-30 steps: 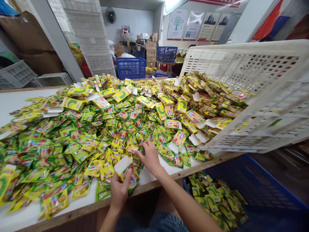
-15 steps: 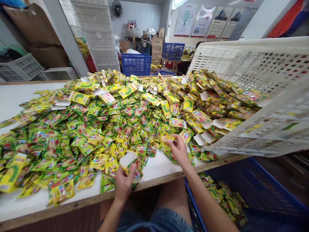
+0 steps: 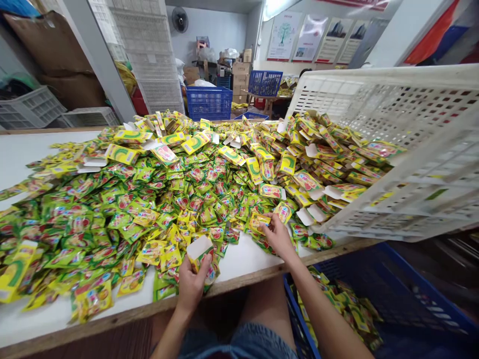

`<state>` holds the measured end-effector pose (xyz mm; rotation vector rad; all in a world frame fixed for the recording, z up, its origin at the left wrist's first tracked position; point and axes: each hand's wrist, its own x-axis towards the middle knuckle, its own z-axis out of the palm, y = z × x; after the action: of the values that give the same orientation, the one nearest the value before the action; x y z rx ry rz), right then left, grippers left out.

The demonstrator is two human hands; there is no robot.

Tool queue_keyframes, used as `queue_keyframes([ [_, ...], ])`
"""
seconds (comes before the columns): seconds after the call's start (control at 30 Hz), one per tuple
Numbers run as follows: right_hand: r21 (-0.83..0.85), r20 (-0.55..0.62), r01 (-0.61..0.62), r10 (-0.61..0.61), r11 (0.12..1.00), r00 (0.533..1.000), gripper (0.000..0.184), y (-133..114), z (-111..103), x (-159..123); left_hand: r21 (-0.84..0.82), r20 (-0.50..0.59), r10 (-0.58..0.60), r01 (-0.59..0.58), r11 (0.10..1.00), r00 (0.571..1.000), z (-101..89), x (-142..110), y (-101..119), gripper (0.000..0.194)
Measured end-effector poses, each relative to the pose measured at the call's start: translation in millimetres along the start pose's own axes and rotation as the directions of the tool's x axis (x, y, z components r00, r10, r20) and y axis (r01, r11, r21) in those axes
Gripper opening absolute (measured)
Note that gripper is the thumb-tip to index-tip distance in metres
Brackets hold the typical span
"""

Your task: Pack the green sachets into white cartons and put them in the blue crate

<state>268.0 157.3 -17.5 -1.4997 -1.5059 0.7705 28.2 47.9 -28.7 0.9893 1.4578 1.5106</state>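
Note:
My left hand (image 3: 191, 283) grips a small open carton (image 3: 199, 247) near the table's front edge, its white flap standing up and its mouth facing away from me. Fingers and thumb press on the carton's sides. To the right, my right hand (image 3: 280, 238) pinches a yellow sachet (image 3: 258, 222) between thumb and fingers, just over other sachets. Around both hands spreads a heap of green sachets (image 3: 127, 199) printed with red fruit, with yellow ones among them. Flattened or open yellow cartons (image 3: 196, 142) lie on top of the heap.
A white perforated crate (image 3: 396, 204) lies tipped on its side at the right, cartons spilling out. Below the wooden table edge (image 3: 123, 319), a blue crate (image 3: 407, 294) holds filled-looking cartons. Farther back stand a blue basket (image 3: 209, 102) and stacked white crates (image 3: 147, 55).
My right hand has moved slightly down and left, and the sachet in it is no longer blurred. My left hand keeps the carton in nearly the same place. The view has shifted a little.

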Motion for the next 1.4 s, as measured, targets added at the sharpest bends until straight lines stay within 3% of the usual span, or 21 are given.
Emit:
queue_keyframes([
  [0.4,-0.139,0.052,0.055,-0.048,0.989,0.997,0.026,7.5,-12.4,12.2,0.056,0.021,0.021,-0.022,0.998,1.0,0.7,1.8,2.8,0.049],
  [0.6,-0.298,0.166,0.144,-0.097,0.944,0.981,0.018,-4.4,0.4,26.7,0.019,0.029,-0.023,0.022,1.0,0.999,0.2,1.6,-1.2,0.053],
  [0.67,-0.359,0.187,0.162,-0.1,0.919,0.977,0.027,-8.1,5.6,26.6,0.008,0.031,-0.036,0.036,0.999,0.999,-0.4,1.8,-2.2,0.052],
  [0.77,-0.437,0.186,0.159,-0.084,0.885,0.979,0.041,-11.7,10.5,22.4,0.018,0.037,-0.025,0.025,1.0,0.999,-0.7,2.3,-2.7,0.05],
  [0.97,-0.477,0.191,0.156,-0.071,0.865,0.979,0.033,-11.5,10.9,13.4,0.041,0.057,-0.01,0.007,0.999,0.998,0.1,2.5,-3.1,0.048],
  [1.1,-0.419,0.249,0.191,-0.09,0.887,0.964,0.025,-10.6,7.7,4.4,0.043,0.069,-0.003,0.0,0.999,0.998,-0.9,1.4,0.2,0.045],
  [1.2,-0.344,0.302,0.197,-0.091,0.918,0.949,0.022,-18.8,4.8,-4.0,0.022,0.14,-0.054,0.052,0.998,0.989,4.6,1.8,7.1,0.04],
  [1.3,-0.028,0.3,0.151,-0.136,0.988,0.944,0.026,-41.1,2.4,-12.0,-0.009,0.274,-0.131,0.139,0.99,0.953,20.9,5.1,13.6,0.037],
  [1.4,0.316,0.272,0.121,-0.212,0.941,0.939,0.026,-69.3,3.1,-18.9,-0.058,0.368,-0.155,0.189,0.98,0.917,42.1,9.4,15.5,0.04],
])
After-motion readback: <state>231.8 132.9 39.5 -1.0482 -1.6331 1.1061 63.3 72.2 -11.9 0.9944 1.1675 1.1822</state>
